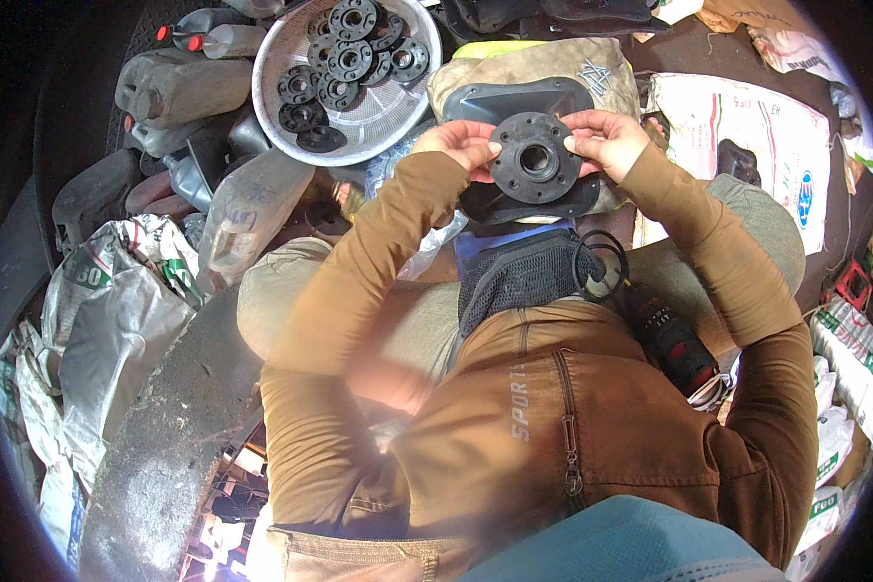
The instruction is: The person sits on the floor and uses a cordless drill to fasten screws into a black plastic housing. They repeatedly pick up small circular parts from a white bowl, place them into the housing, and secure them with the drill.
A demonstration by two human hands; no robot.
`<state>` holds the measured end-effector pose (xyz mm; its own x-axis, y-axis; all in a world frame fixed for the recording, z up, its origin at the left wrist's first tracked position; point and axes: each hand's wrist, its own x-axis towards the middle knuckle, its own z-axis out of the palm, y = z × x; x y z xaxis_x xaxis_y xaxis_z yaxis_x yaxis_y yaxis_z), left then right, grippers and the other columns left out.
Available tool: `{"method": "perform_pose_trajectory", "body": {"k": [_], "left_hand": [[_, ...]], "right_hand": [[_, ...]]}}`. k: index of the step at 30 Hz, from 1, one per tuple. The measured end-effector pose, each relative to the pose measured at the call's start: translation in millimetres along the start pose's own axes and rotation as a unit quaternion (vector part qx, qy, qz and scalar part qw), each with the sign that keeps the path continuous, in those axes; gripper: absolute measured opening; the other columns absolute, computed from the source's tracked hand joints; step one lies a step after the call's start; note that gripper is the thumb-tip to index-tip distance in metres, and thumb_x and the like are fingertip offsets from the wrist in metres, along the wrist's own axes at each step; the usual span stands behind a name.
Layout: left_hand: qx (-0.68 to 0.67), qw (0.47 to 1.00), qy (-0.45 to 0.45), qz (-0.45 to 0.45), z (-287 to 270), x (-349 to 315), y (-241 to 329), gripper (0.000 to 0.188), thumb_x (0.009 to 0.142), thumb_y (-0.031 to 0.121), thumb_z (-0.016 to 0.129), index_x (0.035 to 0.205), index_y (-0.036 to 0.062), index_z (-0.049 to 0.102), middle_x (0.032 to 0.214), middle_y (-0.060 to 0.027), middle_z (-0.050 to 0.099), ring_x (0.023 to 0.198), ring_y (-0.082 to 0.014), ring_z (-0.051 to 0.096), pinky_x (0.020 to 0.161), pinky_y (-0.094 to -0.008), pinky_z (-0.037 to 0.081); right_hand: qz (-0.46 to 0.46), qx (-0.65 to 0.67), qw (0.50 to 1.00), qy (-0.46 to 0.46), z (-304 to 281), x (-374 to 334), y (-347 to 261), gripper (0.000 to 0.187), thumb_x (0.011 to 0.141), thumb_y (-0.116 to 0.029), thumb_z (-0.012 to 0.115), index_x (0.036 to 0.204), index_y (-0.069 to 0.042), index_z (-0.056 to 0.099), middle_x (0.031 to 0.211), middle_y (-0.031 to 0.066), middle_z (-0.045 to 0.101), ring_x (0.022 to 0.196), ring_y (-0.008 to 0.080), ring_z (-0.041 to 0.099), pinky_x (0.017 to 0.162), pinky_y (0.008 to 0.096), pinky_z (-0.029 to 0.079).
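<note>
My left hand (459,147) and my right hand (609,144) hold a round black flange (536,184) between them, thumbs on its face and fingers behind its rim. The flange has a raised central bore and a ring of small holes around it. Behind and below it lies a black moulded part (516,94) with a wide base, partly hidden by the flange and my hands. That part rests on a stuffed beige sack (601,53). Several loose screws (595,76) lie on the sack's far right.
At the far left, a pale mesh-patterned basin (383,131) holds several similar black flanges (349,60). Old plastic jugs (194,87) crowd the left side. A red-and-black power drill (671,344) lies by my right thigh. White printed sacks (786,145) spread at the right.
</note>
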<state>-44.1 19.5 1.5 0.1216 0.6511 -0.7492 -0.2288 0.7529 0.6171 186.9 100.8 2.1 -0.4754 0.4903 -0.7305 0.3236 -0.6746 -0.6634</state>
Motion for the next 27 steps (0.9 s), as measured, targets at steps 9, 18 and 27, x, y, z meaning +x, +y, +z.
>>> {"method": "perform_pose_trajectory", "body": {"k": [9,18,27], "left_hand": [[0.068,0.997,0.041,0.021,-7.2,3.3,11.5,0.05,0.079,0.023,0.075,0.117,-0.0009,0.054,0.1,-0.0077,0.063,0.08,-0.0153,0.062,0.07,-0.0262,0.053],[0.411,0.834,0.114,0.35,3.2,33.7,46.4,0.02,0.083,0.022,0.066,0.095,0.0073,0.071,0.095,-0.0083,0.066,0.089,-0.0185,0.063,0.079,-0.0295,0.049],[0.753,0.586,-0.004,0.299,114.8,175.3,62.0,0.029,0.08,0.012,0.057,0.106,0.0081,0.068,0.125,-0.0132,0.058,0.114,-0.0292,0.056,0.096,-0.0365,0.045]], "right_hand": [[-0.012,-0.063,0.997,0.042,-3.4,-12.1,-18.8,0.043,0.087,-0.01,0.063,0.126,-0.002,0.05,0.113,0.0044,0.059,0.085,0.0103,0.06,0.072,0.0244,0.053],[-0.195,-0.195,0.953,0.127,-76.7,-163.6,-65.6,0.015,0.092,-0.013,0.052,0.093,0.0,0.059,0.074,0.0042,0.06,0.068,0.0114,0.055,0.066,0.0243,0.045],[-0.081,-0.36,0.93,-0.003,-48.1,-317.1,71.7,0.039,0.069,0.006,0.044,0.105,0.002,0.055,0.096,0.0195,0.059,0.092,0.0313,0.062,0.081,0.0349,0.049]]}}
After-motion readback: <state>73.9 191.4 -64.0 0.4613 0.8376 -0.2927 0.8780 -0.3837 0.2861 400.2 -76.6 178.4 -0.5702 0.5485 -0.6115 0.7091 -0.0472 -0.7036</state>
